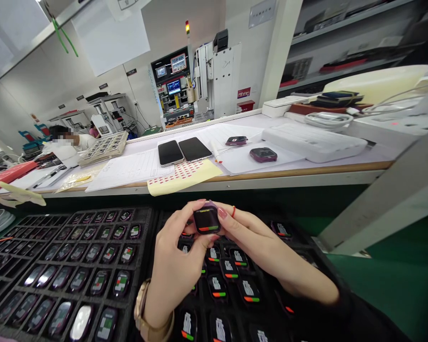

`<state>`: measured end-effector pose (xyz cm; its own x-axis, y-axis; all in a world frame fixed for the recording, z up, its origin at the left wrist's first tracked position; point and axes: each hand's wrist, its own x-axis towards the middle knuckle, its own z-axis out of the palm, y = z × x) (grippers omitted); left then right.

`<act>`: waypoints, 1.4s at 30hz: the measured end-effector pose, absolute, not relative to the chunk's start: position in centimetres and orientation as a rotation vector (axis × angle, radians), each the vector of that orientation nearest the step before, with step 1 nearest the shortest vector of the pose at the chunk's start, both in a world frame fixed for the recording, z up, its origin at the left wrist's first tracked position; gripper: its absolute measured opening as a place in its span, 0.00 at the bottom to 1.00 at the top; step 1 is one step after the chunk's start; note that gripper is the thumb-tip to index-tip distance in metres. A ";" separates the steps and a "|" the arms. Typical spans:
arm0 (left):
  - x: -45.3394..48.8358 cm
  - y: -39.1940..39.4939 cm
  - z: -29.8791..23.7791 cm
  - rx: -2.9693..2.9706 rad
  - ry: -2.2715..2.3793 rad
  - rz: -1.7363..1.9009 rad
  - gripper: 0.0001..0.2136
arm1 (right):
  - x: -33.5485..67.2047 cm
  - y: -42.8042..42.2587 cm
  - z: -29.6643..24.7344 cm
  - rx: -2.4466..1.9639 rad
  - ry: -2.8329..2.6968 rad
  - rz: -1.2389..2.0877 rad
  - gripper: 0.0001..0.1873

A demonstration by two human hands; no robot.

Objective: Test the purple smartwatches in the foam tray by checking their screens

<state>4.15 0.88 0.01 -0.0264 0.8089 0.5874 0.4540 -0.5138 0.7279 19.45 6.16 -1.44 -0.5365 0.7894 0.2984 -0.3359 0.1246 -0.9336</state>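
Note:
A smartwatch (206,221) without a strap is held up between my two hands, its screen facing me. Yellow text runs along the top of the dark screen, with a red and green bar at the bottom. My left hand (178,261) grips the left side, thumb below and fingers at the upper edge. From the right, my right hand (248,232) pinches the casing, its thumb beside the screen. Below both hands lies a dark tray holding several lit smartwatches (217,287), partly hidden by my arms. My left wrist wears a gold-coloured wristwatch (142,306).
A second dark foam tray (145,232) of smartwatches lies to the left. The bench edge (292,178) crosses ahead, bearing two phones (170,153), papers, a white box (314,140) and two purple-cased watches (263,154). A slanted post (385,190) rises at right. Another person (83,141) sits far left.

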 end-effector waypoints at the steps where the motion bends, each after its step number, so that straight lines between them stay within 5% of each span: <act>1: 4.1 0.9 0.0 1.936 1.323 1.553 0.22 | 19.5 6.2 -1.6 -0.464 -1.490 1.587 0.31; 25: 3.8 1.1 -0.2 1.983 1.280 1.561 0.27 | 19.5 6.2 -1.1 -0.277 -1.527 1.603 0.18; 33: 2.3 1.8 -0.7 1.837 1.410 1.708 0.24 | 19.7 7.0 -1.2 -0.445 -1.560 1.472 0.26; 42: 1.7 2.4 -0.9 1.687 1.385 1.686 0.23 | 19.9 6.9 -0.9 -0.507 -1.602 1.387 0.20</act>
